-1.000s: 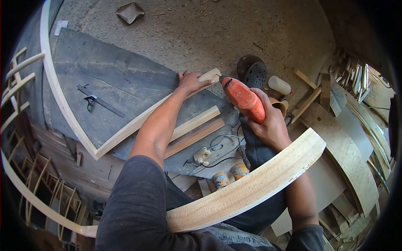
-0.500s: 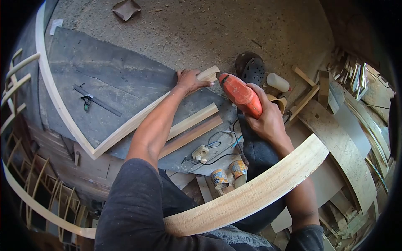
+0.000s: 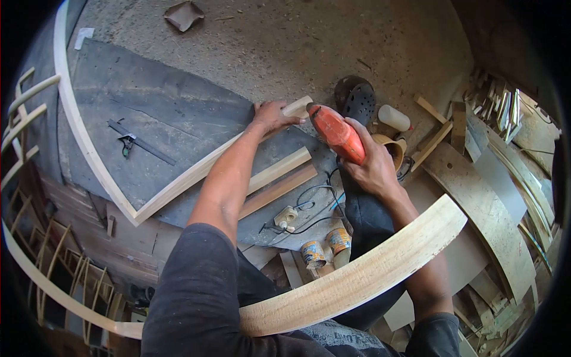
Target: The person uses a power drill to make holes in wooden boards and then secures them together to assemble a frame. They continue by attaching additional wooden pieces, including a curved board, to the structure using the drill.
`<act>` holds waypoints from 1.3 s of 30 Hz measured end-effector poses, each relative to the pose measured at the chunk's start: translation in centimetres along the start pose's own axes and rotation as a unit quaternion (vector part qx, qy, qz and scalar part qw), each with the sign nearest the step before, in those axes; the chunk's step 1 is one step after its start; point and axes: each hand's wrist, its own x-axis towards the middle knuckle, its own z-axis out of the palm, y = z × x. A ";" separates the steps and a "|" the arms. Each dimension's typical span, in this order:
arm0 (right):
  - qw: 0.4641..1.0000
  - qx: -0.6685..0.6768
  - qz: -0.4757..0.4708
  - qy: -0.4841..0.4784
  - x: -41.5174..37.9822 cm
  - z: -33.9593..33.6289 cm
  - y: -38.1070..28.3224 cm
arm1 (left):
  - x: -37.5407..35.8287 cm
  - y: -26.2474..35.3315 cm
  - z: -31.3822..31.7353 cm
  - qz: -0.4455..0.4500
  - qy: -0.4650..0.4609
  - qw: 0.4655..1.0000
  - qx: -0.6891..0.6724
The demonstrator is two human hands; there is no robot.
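Observation:
My right hand (image 3: 377, 162) is wrapped round the body of a red electric drill (image 3: 338, 135). The drill's nose lies right at the far end of a long pale wooden strip (image 3: 189, 176); the bit itself is hidden in this view. My left hand (image 3: 273, 116) grips that strip close to the same end, thumb stretched toward the drill. The strip meets a curved wooden rail (image 3: 89, 146) at a corner on the left. Two shorter wood pieces, one pale (image 3: 282, 169) and one brown (image 3: 279, 190), lie beside my left forearm. A broad curved board (image 3: 357, 275) crosses above my lap.
A combination square (image 3: 143, 143) rests on the dark sheet (image 3: 172, 89). Near my legs are a power socket (image 3: 286, 218) with cables and two cans (image 3: 313, 253). A white bottle (image 3: 394, 118) lies beside my shoe (image 3: 359, 102). Wood offcuts (image 3: 476, 178) crowd the right side.
My left forearm has shifted slightly to the right, and the drill's body has tilted a little. Both hands keep their grips.

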 end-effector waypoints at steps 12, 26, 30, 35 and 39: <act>0.998 0.043 0.002 0.046 -4.0 -2.8 -1.2 | 0.4 -0.4 0.8 0.000 0.048 0.998 0.036; 0.999 0.039 -0.014 0.024 -3.3 -2.0 0.3 | 0.4 -0.4 0.8 0.007 0.039 0.998 0.048; 0.998 0.043 -0.025 0.026 -3.1 -1.9 0.1 | 0.6 -0.6 1.0 0.005 0.041 0.998 0.046; 0.999 0.031 -0.024 0.023 -2.9 -2.1 -0.1 | 0.7 -0.7 1.1 0.009 0.050 0.998 0.046; 0.999 0.023 -0.026 0.016 -2.5 -2.0 0.2 | 0.6 -0.7 0.9 0.009 0.052 0.998 0.045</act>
